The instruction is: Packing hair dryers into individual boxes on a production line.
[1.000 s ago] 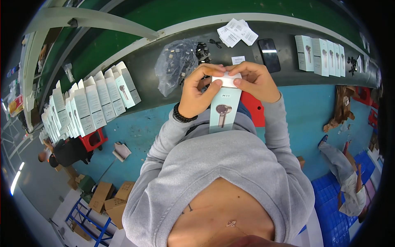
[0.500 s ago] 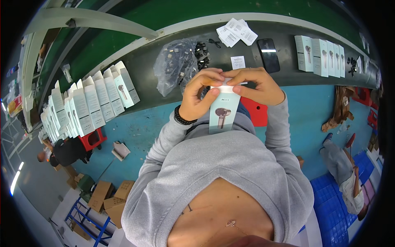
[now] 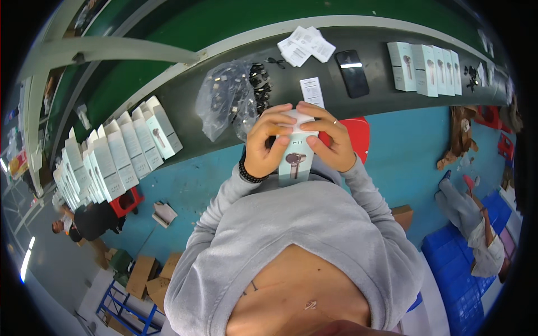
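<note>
A slim pale-green carton (image 3: pixel 293 168), printed with a picture of a dark round-headed handheld device, stands upright before my chest. My left hand (image 3: pixel 265 143) grips its left side, thumb on the front and fingers over the top edge. Around the right upper corner curls my right hand (image 3: pixel 335 140), thumb against the front face. White end flaps (image 3: pixel 301 120) show between my fingertips at the top. Whether they are fully tucked is hard to see. Just beyond my fingers lies a small printed leaflet (image 3: pixel 311 91) on the dark bench.
Open-topped cartons (image 3: pixel 115 157) stand in a row at left. A clear plastic bag (image 3: pixel 224 95) of small parts lies beside black cables (image 3: pixel 260 87). Further back are leaflets (image 3: pixel 305 46), a phone (image 3: pixel 352 74) and several cartons (image 3: pixel 428 70) at right. A red stool (image 3: pixel 357 134) stands below the bench.
My fingers have spread from the middle of the carton's top toward its sides, and more of the white flaps shows. The whole view has shifted slightly.
</note>
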Motion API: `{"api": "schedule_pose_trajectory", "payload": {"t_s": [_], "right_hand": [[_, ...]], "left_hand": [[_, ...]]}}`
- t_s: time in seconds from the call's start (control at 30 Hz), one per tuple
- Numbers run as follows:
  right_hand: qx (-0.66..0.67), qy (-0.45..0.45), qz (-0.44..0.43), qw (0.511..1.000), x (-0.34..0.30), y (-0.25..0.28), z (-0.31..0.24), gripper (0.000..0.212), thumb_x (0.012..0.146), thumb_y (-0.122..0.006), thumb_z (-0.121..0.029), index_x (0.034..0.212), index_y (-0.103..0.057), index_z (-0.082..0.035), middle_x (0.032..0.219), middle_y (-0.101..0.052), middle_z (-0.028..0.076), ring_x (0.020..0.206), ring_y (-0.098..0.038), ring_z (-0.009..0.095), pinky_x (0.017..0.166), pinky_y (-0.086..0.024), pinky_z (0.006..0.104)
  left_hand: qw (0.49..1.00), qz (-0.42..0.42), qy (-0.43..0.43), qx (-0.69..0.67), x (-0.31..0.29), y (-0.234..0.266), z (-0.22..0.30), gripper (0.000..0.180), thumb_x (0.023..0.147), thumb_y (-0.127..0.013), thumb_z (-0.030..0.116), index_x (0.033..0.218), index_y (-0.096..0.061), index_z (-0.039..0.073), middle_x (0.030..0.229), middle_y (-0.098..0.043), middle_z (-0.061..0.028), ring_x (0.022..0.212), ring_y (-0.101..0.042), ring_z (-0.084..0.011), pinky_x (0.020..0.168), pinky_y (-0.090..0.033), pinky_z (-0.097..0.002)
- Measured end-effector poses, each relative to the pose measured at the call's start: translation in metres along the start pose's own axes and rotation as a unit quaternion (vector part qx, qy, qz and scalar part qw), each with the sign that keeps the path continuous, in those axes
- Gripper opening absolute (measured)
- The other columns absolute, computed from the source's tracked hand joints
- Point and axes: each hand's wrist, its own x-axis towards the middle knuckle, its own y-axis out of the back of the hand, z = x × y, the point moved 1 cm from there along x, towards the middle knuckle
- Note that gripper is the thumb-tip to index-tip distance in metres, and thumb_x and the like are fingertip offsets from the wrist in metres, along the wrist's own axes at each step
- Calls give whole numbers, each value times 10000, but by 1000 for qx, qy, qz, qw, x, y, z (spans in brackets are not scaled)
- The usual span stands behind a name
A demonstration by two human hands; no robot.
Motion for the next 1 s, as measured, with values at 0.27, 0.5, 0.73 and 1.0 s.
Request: {"api": "schedule_pose_trajectory", "payload": {"t_s": [0.27, 0.5, 0.73, 1.0], "right_hand": [[1, -124, 21, 992, -40, -18, 13, 850, 804, -651, -198, 1419, -100, 1, 1421, -244, 200, 1275, -334, 269, 1034, -288, 365], [177, -245, 44, 952, -59, -15, 18, 908, 779, -678, -165, 1426, -63, 0, 1390, -287, 154, 1271, -334, 228, 1035, -288, 372], [-60, -214, 279, 934, -55, 82, 47, 489, 808, -648, -114, 1241, -477, 38, 1259, -512, 151, 1168, -480, 222, 986, -357, 322], [-689, -226, 221, 652, -38, 285, 121, 392, 815, -601, -226, 1203, -568, -180, 1017, -613, 121, 985, -513, 337, 814, -410, 458]], "left_hand": [[999, -13, 20, 22, 7, -11, -14, 123, 807, -626, 77, 867, -535, 19, 964, -595, -149, 1019, -548, -335, 866, -424, -430], [989, -100, 95, 53, 43, -22, -34, 89, 824, -575, 10, 867, -497, 15, 973, -542, -119, 954, -525, -217, 842, -405, -322], [973, -55, 64, 216, 82, -81, -59, 363, 829, -614, 133, 1160, -526, 12, 1284, -411, -176, 1196, -408, -313, 997, -327, -385], [965, -110, 147, 189, 65, -59, -57, 459, 794, -624, 79, 1230, -494, 20, 1332, -388, -196, 1216, -412, -343, 1012, -315, -382]]}}
